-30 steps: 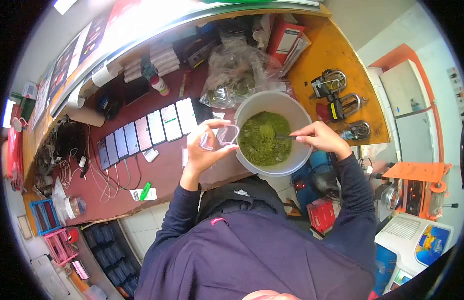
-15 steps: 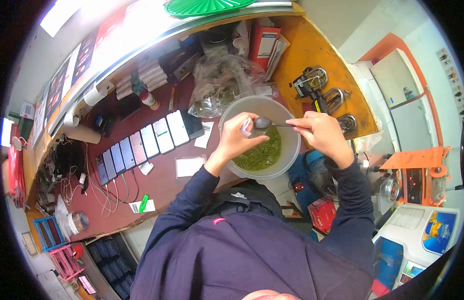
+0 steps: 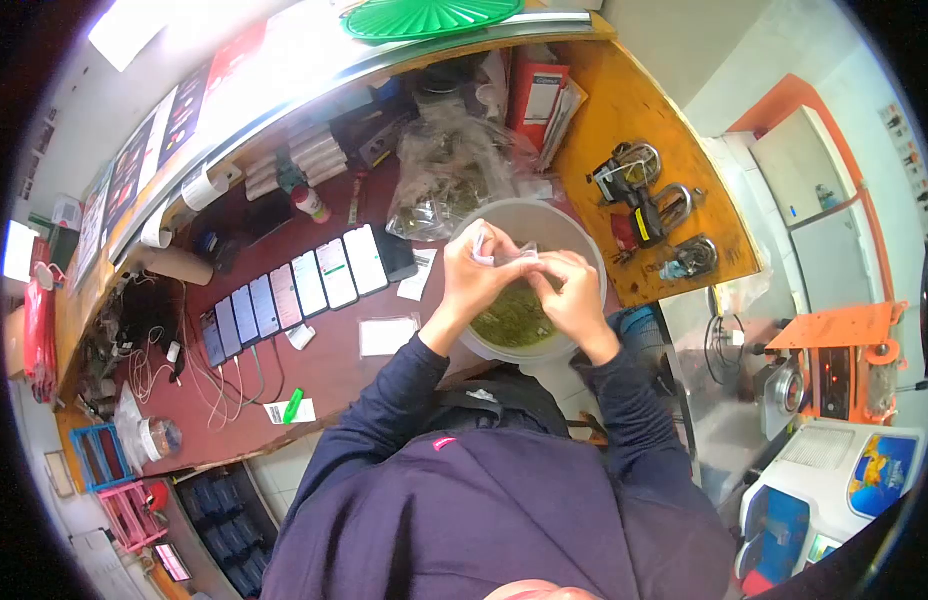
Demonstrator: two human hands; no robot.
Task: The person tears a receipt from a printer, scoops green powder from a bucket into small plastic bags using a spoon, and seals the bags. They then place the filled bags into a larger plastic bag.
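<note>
Grips a small clear bag (image 3: 506,252) with both hands at once. Closes the fingers (image 3: 484,243) of the left hand (image 3: 474,280) on the bag's left edge, curled tight, thumb against forefinger. Pinches the right edge with the right hand (image 3: 574,295), fingertips pressed together on the film, the other fingers folded in. Holds the bag between the two sets of fingertips, touching both, above a bowl (image 3: 582,232) and clear of its contents.

Thin, glossy, crinkled plastic for the bag; too small to tell what is inside. Round, smooth, pale grey plastic for the bowl, half hidden under the wrists, standing at the near edge of the surface (image 3: 324,375). In its bottom, a coarse, matte green powder (image 3: 506,322), directly below the hands.

Left of the bowl, on the dark red surface: a flat clear packet (image 3: 387,335) lying alone near the left forearm; beyond it a slanted row of phones (image 3: 294,285), screens up, side by side; nearer the edge a green marker (image 3: 292,405). Behind the bowl, just beside its rim, a big crumpled clear sack (image 3: 449,180) with green leaf inside. To the right, on yellow wood, three padlocks (image 3: 649,195) with metal loops.
</note>
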